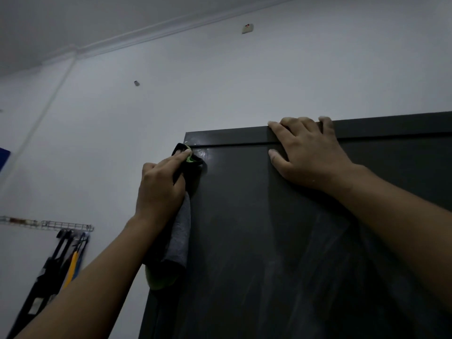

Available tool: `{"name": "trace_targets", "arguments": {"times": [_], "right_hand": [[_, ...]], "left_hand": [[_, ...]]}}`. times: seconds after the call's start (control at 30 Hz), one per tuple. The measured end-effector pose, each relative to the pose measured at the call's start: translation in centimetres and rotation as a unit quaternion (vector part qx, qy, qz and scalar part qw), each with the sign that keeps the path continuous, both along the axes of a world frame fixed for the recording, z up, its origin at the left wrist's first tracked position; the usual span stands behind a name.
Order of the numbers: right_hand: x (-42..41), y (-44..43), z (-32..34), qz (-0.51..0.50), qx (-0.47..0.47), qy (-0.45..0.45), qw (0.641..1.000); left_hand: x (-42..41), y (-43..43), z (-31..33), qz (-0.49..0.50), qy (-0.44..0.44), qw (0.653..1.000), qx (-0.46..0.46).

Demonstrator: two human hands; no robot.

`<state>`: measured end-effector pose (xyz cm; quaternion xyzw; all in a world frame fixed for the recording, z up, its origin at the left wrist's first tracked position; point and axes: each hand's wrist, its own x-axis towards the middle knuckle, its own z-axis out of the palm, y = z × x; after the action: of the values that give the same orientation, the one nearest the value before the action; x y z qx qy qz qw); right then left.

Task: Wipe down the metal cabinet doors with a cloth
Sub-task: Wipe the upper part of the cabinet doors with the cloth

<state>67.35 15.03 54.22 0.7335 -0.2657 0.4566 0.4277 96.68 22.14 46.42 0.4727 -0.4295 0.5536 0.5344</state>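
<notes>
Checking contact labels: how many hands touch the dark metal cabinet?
2. Left hand grips a black-and-grey cloth at the upper left of the dark metal door; right hand rests flat across its top edge.

The cabinet door [293,228] runs off the right and bottom edges. The left grip [159,187] hides the middle of the cloth [179,231]. Some of the right grip's [308,152] fingertips vanish over the cabinet's top. The hanging items [61,260] are blurred, and the wall fitting [247,28] is too small to identify.

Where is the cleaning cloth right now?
In the head view, the dark cloth is gripped by the left hand against the upper left corner of the cabinet door, its tail hanging down.
</notes>
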Motion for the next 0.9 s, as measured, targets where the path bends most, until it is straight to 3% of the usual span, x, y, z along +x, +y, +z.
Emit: {"name": "trace_targets", "arguments": {"times": [0.13, 0.37, 0.53, 0.67, 0.9], "right_hand": [[0.3, 0.0, -0.3, 0.007, -0.006, -0.012, 1.0], [0.7, 0.6, -0.1, 0.007, 0.018, -0.022, 1.0], [0.7, 0.7, -0.2, 0.008, 0.02, -0.021, 1.0], [0.4, 0.8, 0.1, 0.006, 0.017, -0.009, 1.0], [0.5, 1.2, 0.0, -0.003, 0.004, -0.009, 1.0]], "left_hand": [[-1.2, 0.0, -1.7, 0.0, -0.01, 1.0, -0.01], [-1.4, 1.1, -5.7, -0.011, -0.146, 0.989, 0.034], [-1.5, 0.6, -1.8, -0.021, -0.027, 0.999, -0.001], [-3.3, -0.1, -2.7, -0.021, -0.02, 0.999, -0.02], [-5.3, -0.4, -9.2, -0.028, -0.202, 0.978, 0.047]]}}
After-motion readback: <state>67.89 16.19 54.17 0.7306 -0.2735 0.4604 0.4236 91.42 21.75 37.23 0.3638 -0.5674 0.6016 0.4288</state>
